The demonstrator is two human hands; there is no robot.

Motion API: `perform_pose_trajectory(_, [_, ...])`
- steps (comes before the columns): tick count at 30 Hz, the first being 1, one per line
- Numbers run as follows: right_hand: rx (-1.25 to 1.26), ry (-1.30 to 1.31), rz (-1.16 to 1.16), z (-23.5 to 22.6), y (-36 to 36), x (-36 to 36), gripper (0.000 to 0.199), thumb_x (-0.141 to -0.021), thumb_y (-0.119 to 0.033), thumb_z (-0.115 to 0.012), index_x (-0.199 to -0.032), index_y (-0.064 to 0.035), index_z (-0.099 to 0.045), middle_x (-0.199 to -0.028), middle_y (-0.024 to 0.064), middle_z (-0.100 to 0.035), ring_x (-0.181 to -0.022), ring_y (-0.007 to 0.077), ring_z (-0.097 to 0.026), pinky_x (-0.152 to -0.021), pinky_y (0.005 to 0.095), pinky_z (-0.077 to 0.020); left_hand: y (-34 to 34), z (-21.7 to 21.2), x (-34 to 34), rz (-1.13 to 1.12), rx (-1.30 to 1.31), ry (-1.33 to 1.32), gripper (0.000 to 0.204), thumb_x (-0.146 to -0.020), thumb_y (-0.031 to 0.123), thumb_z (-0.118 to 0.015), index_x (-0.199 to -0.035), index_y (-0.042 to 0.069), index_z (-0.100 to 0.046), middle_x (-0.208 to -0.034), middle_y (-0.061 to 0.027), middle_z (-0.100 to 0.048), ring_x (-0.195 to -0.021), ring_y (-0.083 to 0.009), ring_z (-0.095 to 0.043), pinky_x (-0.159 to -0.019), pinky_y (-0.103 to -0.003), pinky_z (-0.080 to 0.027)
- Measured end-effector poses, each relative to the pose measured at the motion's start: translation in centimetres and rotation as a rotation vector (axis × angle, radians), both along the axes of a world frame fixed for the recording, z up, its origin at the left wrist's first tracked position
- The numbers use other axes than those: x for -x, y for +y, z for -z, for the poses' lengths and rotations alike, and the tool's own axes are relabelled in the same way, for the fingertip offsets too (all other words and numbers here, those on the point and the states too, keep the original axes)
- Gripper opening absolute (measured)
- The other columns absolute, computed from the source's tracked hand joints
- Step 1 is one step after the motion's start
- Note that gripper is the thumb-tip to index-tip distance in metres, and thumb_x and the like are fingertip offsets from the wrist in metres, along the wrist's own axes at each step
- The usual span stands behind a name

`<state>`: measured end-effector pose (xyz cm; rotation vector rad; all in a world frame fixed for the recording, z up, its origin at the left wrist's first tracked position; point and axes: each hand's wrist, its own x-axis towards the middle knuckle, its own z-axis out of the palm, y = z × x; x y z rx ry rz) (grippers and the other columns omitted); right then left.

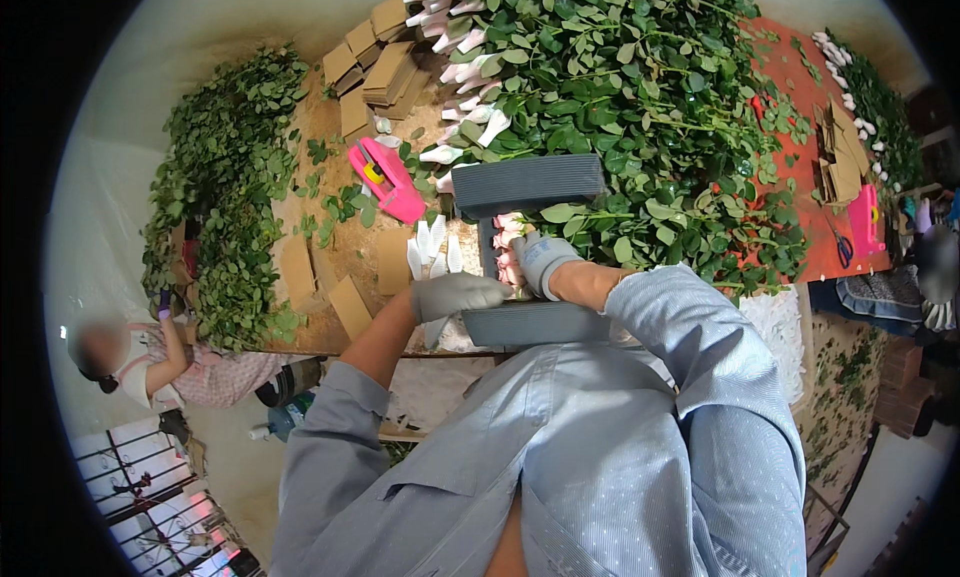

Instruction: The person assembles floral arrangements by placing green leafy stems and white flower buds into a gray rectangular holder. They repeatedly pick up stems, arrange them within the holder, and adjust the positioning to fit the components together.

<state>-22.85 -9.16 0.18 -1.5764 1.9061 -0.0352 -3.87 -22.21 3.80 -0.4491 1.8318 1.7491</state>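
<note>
At the near-left corner of a grey ridged holder (540, 325), a gloved left hand (462, 295) lies loosely flattened, nothing visible in its grasp, while the gloved right hand (546, 261) half-curls over pink roses (505, 261) between the holder's walls, its hold impossible to tell from where I stand. Too firm a press could bruise the roses, and leafy stems (640, 107) crowding the holder's right and far side could snag, dragging them askew; a pink tape dispenser (398, 192) sits beyond the holder, to its left.
</note>
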Motion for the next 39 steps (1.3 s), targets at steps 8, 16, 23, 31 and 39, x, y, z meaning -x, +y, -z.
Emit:
perform_pose_trajectory(8, [-0.013, 0.03, -0.02, 0.5, 0.0, 0.2, 0.053, -0.085, -0.025, -0.074, -0.129, -0.0045, -0.052, -0.126, 0.0222, -0.058, -0.111, 0.0368, -0.066, -0.088, 0.045, -0.0565, -2.9, 4.4, -3.4, -0.562, 1.182, -0.244, 0.078, -0.082, 0.057, -0.075, -0.134, 0.0, -0.06, -0.124, -0.022, -0.067, -0.113, -0.0382, -0.066, -0.1, -0.046, -0.05])
perform_pose_trajectory(16, [-0.042, 0.052, -0.058, -0.3, 0.0, 0.1, 0.068, -0.081, -0.026, -0.079, -0.137, -0.0056, -0.045, -0.127, 0.0211, -0.055, -0.112, 0.0364, -0.063, -0.088, 0.0448, -0.0559, -1.4, 7.4, 0.1, -0.624, 1.319, -0.329, 0.105, -0.076, 0.053, -0.08, -0.153, 0.0, -0.032, -0.139, -0.0268, -0.048, -0.126, -0.0444, -0.051, -0.105, -0.052, -0.043])
perform_pose_trajectory(23, [-0.074, 0.035, -0.067, -1.5, -0.1, 0.3, 0.073, -0.082, -0.027, -0.078, -0.142, -0.0056, -0.042, -0.127, 0.0212, -0.055, -0.112, 0.0369, -0.061, -0.09, 0.0449, -0.055, -2.6, 10.8, -0.4, -0.654, 1.283, -0.385, 0.066, -0.086, 0.035, -0.073, -0.138, 0.003, -0.046, -0.128, -0.0245, -0.056, -0.117, -0.0433, -0.058, -0.096, -0.053, -0.048])
perform_pose_trajectory(31, [-0.023, 0.059, -0.072, -1.0, 0.1, 0.2, 0.061, -0.085, -0.019, -0.072, -0.138, -0.0052, -0.046, -0.125, 0.0211, -0.057, -0.112, 0.0362, -0.062, -0.09, 0.044, -0.0549, -7.3, 11.6, -2.2, -0.658, 1.263, -0.313, 0.038, -0.092, 0.027, -0.066, -0.12, 0.002, -0.062, -0.111, -0.0259, -0.069, -0.101, -0.0436, -0.067, -0.088, -0.052, -0.052])
perform_pose_trajectory(39, [0.004, 0.061, -0.081, -0.4, 0.1, 0.3, 0.061, -0.082, -0.016, -0.074, -0.136, -0.0059, -0.047, -0.123, 0.0214, -0.059, -0.109, 0.0367, -0.064, -0.087, 0.0448, -0.0554, -5.5, 3.1, -5.7, -1.163, 0.658, 0.073, 0.028, -0.097, 0.015, -0.068, -0.119, -0.003, -0.066, -0.096, -0.0074, -0.072, -0.084, -0.014, -0.064, -0.072, -0.032, -0.053])
